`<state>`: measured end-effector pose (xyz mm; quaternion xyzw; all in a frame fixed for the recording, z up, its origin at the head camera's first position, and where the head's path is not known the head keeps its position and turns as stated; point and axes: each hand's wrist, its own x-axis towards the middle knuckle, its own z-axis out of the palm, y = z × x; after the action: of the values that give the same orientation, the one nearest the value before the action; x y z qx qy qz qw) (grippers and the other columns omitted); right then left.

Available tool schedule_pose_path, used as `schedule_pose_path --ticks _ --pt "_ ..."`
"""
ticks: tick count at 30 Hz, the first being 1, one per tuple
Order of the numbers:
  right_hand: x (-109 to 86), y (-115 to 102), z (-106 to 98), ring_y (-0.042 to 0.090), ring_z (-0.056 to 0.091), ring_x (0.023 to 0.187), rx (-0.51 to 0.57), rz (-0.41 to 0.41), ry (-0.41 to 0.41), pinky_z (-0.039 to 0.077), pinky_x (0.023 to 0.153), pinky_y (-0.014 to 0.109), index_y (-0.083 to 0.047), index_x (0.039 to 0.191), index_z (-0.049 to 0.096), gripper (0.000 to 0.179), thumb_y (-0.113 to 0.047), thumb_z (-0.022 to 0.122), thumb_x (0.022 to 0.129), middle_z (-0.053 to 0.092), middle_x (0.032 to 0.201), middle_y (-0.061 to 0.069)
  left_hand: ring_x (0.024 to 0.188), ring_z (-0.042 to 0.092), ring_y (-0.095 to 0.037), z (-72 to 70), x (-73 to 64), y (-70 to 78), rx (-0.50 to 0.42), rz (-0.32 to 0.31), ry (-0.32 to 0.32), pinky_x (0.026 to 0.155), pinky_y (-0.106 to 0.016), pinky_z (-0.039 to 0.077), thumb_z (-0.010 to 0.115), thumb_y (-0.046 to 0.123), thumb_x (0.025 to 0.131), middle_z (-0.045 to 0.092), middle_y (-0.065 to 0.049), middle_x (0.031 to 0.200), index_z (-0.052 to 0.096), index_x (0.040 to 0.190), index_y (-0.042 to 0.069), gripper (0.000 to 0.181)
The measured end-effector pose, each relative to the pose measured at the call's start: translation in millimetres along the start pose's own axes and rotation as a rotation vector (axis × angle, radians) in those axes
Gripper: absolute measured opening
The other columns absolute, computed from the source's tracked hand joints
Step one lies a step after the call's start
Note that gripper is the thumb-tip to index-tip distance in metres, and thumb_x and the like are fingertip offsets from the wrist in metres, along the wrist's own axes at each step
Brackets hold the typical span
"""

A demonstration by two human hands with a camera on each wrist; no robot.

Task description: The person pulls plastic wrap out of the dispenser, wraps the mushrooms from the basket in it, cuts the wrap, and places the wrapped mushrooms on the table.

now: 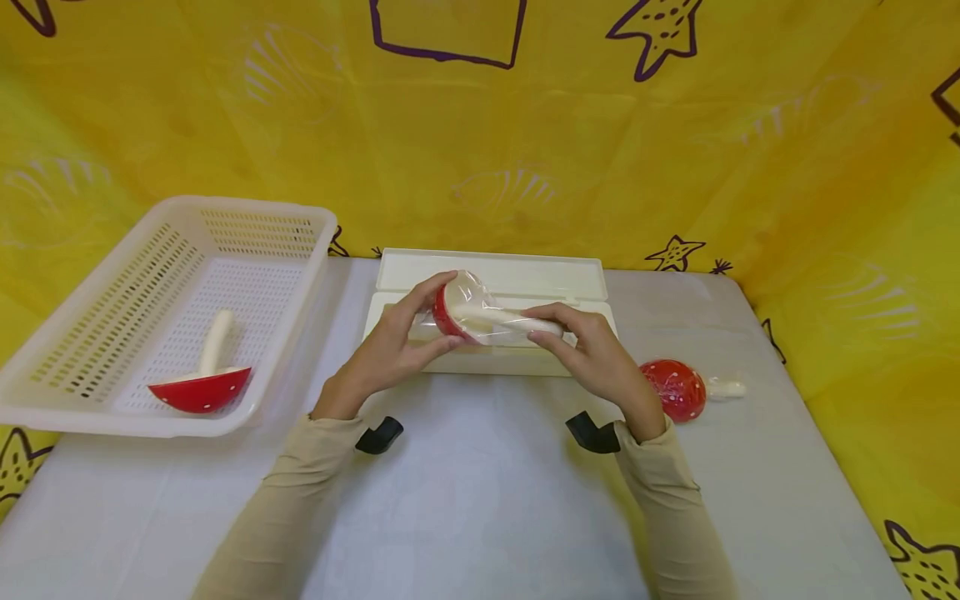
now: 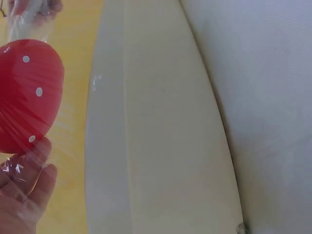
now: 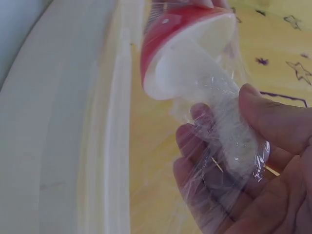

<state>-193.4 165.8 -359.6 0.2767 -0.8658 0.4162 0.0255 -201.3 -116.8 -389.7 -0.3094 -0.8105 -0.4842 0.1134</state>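
Observation:
A mushroom-shaped ladle (image 1: 487,318) in clear plastic wrap is held sideways above a long white box (image 1: 510,362). It has a white handle and a red bowl (image 2: 30,92) with white dots, hollow and white inside. My left hand (image 1: 395,346) grips the bowl between thumb and fingers. At the handle's end, my right hand (image 1: 594,348) pinches it through the wrap, and the right wrist view shows loose plastic over the fingers (image 3: 195,141). The box's lid (image 1: 491,273) is tipped back behind it.
To the left, a white perforated basket (image 1: 307,283) contains an unwrapped red ladle (image 1: 198,393). Another wrapped ladle (image 1: 675,390) lies dome up on the table (image 1: 480,492), beside my right forearm. A yellow patterned cloth (image 1: 480,158) hangs behind.

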Motion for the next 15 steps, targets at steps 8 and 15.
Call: schedule_pose_path --ticks 8,15 --pt "0.5 4.5 -0.7 0.019 0.056 0.091 0.117 0.035 0.016 0.048 0.077 0.024 -0.005 0.123 0.067 0.027 -0.013 0.062 0.098 0.07 0.109 0.012 0.12 0.058 -0.024 2.8 3.5 2.3 -0.029 -0.05 0.048 0.107 -0.047 0.046 0.081 0.012 0.082 0.055 -0.009 0.144 0.04 0.151 0.018 0.081" --pt "1.9 3.7 -0.5 0.02 0.057 0.097 0.184 0.05 0.003 0.05 0.081 0.022 -0.004 0.126 0.065 0.029 -0.014 0.059 0.099 0.068 0.116 0.012 0.115 0.06 -0.025 4.5 3.5 4.1 -0.021 -0.05 0.087 0.104 -0.048 0.048 0.081 0.011 0.081 0.058 -0.011 0.14 0.04 0.151 0.018 0.081"
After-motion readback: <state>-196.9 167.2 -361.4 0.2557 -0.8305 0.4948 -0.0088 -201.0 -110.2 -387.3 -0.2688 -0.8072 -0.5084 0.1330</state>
